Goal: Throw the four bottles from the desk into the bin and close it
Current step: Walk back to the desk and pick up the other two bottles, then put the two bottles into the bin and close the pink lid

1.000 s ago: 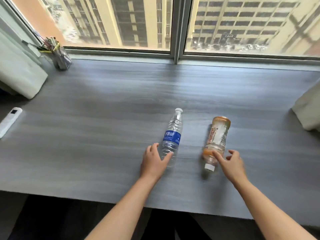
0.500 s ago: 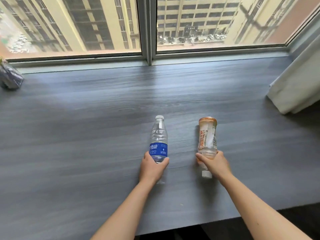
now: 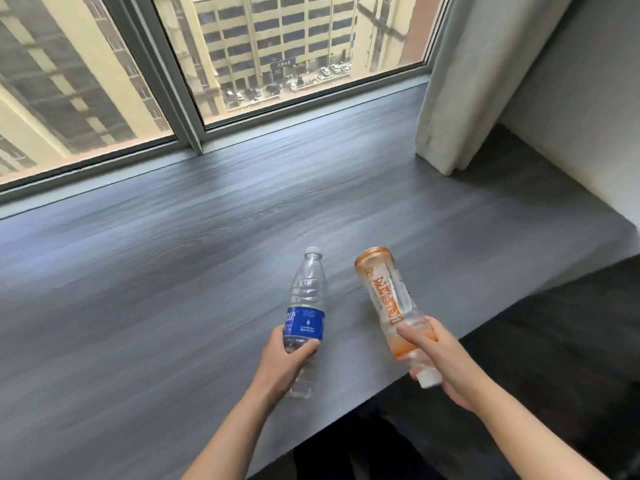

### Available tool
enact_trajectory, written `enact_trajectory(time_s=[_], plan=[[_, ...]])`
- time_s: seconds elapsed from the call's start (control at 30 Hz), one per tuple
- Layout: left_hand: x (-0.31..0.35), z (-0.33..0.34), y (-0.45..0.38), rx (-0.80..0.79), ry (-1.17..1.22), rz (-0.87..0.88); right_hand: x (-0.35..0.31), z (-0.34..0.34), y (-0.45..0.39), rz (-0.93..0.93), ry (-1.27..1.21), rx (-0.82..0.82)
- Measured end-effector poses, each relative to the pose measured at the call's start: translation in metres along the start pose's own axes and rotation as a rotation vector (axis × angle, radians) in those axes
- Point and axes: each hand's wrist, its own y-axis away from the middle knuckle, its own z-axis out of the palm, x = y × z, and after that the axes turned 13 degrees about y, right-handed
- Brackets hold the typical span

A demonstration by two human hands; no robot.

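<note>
My left hand is wrapped around the lower body of a clear water bottle with a blue label and a white cap that points away from me. My right hand grips the neck end of a clear bottle with an orange label; its white cap sticks out below my fingers and its base points away. Both bottles are held just above the grey wood-grain desk. No bin is in view.
A window runs along the far edge of the desk. A pale curtain hangs at the right onto the desk corner, beside a white wall. The desk's front edge runs diagonally at the lower right, with dark floor below.
Both hands closed on the bottles and lifted them off the desk. The view swung to the right: the pen holder and remote left the frame, and the right curtain and wall came in.
</note>
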Motion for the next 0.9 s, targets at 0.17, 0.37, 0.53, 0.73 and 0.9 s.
enact_trajectory(time_s=[0.17,0.37,0.53,0.73,0.9], plan=[[-0.006,0.046,0.022,-0.213,-0.169,0.023,0.055,-0.041,0.045,0.041,-0.049,0.127],[-0.032,0.112,0.047,-0.367,-0.424,0.054,0.162,-0.096,0.094,0.199,-0.13,0.353],[-0.059,0.175,0.062,-0.489,-0.768,0.139,0.257,-0.135,0.137,0.34,-0.194,0.505],[-0.1,0.229,0.074,-0.501,-1.126,0.142,0.343,-0.17,0.184,0.467,-0.26,0.586],[-0.119,0.245,0.076,-0.487,-1.26,0.053,0.385,-0.187,0.205,0.54,-0.309,0.608]])
